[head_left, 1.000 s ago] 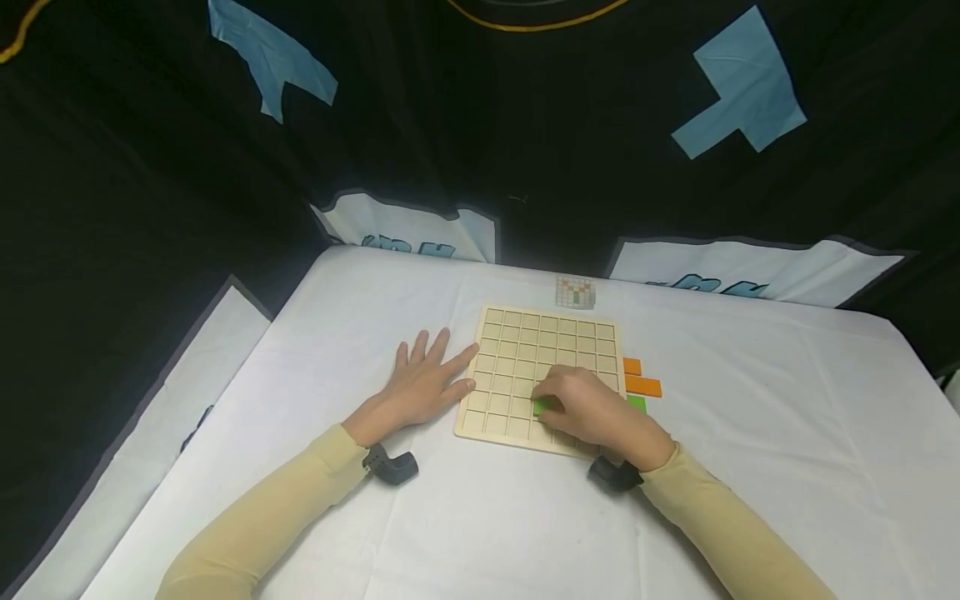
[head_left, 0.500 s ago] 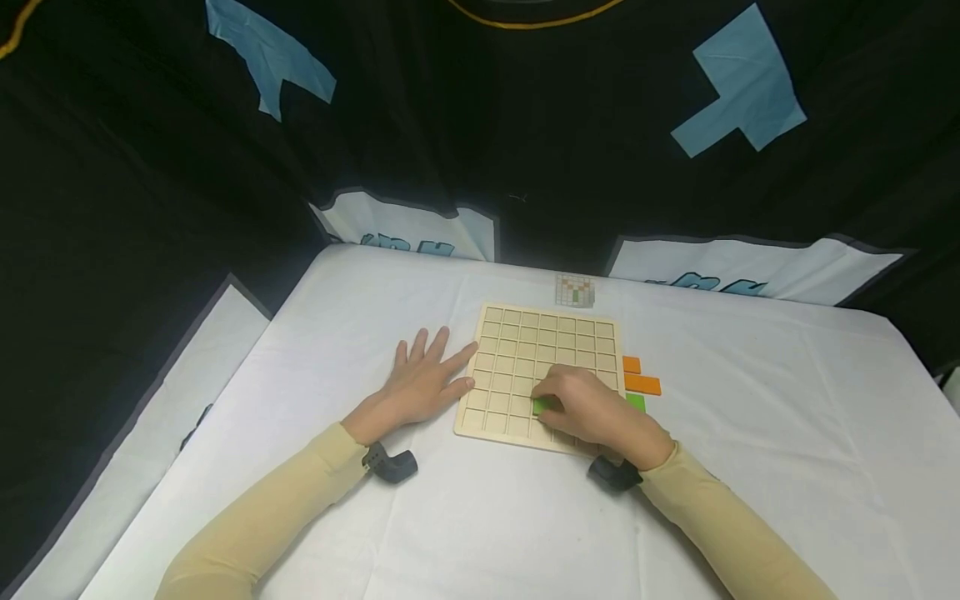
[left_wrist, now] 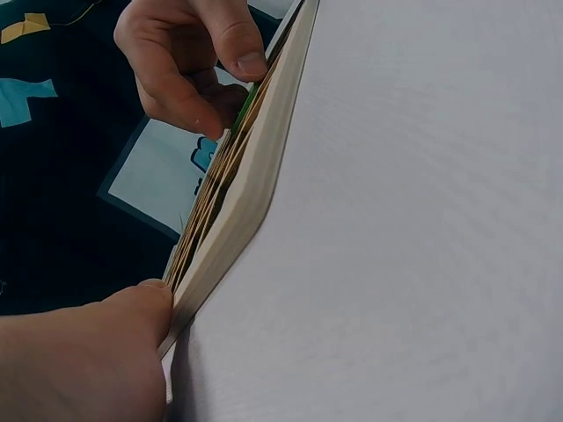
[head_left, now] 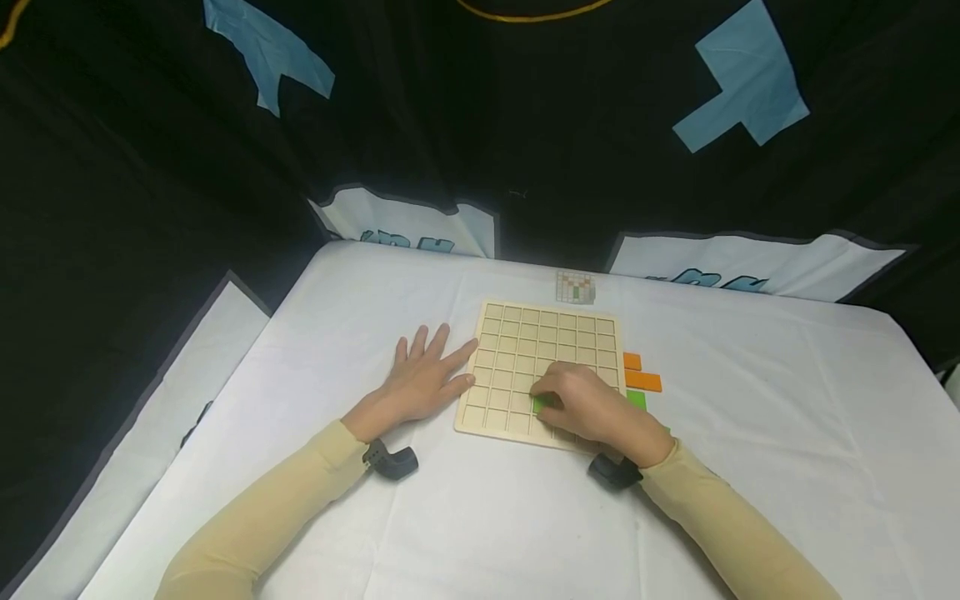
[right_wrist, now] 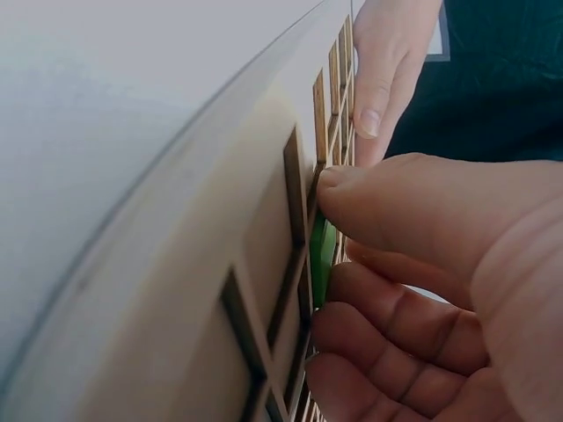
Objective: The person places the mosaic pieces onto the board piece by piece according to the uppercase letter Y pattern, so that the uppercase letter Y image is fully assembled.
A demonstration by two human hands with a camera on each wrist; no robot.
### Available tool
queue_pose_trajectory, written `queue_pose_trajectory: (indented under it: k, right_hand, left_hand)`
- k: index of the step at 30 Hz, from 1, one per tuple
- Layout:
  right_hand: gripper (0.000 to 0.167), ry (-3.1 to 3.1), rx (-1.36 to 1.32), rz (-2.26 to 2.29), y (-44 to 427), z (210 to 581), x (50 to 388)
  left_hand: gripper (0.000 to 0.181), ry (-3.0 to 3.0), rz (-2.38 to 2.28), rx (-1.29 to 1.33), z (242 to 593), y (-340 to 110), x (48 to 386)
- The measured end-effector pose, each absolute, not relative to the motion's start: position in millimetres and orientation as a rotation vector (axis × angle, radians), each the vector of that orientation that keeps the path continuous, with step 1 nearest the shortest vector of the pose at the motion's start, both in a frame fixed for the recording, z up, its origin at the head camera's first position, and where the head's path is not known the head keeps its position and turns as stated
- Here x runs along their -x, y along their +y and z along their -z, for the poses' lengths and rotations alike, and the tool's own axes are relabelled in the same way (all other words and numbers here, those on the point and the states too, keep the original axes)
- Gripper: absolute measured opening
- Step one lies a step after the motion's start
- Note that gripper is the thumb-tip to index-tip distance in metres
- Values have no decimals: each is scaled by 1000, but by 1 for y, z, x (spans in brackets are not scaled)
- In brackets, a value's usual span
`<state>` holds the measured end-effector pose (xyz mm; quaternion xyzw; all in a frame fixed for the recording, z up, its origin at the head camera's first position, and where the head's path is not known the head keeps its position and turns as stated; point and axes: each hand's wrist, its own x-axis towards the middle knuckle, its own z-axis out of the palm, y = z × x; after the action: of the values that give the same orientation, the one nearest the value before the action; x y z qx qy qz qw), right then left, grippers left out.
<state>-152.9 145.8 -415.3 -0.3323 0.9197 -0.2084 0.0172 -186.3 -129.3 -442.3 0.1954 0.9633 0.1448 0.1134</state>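
Observation:
A square wooden grid board (head_left: 510, 350) lies flat on the white table. My right hand (head_left: 581, 404) is over its lower right part, thumb and fingers curled around a green tile (head_left: 539, 403) set at the grid. In the right wrist view the green tile (right_wrist: 324, 259) shows between thumb and fingertips, against the board's cells. My left hand (head_left: 420, 383) lies spread, palm down, at the board's left edge, with the thumb and index fingertip touching it. The left wrist view shows the left thumb (left_wrist: 132, 308) on the board's rim.
Right of the board lie orange tiles (head_left: 643, 382) and a green tile (head_left: 636, 400), partly hidden by my right hand and wrist. Behind the board is a small card (head_left: 575, 287) with a coloured grid pattern. A black curtain (head_left: 555, 125) hangs past the table's back edge.
Both hands and the board keep their places. The head view has tilted slightly, and the right fingers remain on the green tile.

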Motion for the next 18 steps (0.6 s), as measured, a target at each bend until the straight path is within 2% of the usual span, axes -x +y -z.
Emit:
queue_pose_trajectory:
  k: [18]
  right_hand:
    - [23,2859,1014,675,151,411,152]
  left_hand:
    - [62,2823,-415,-579,442,-130,186]
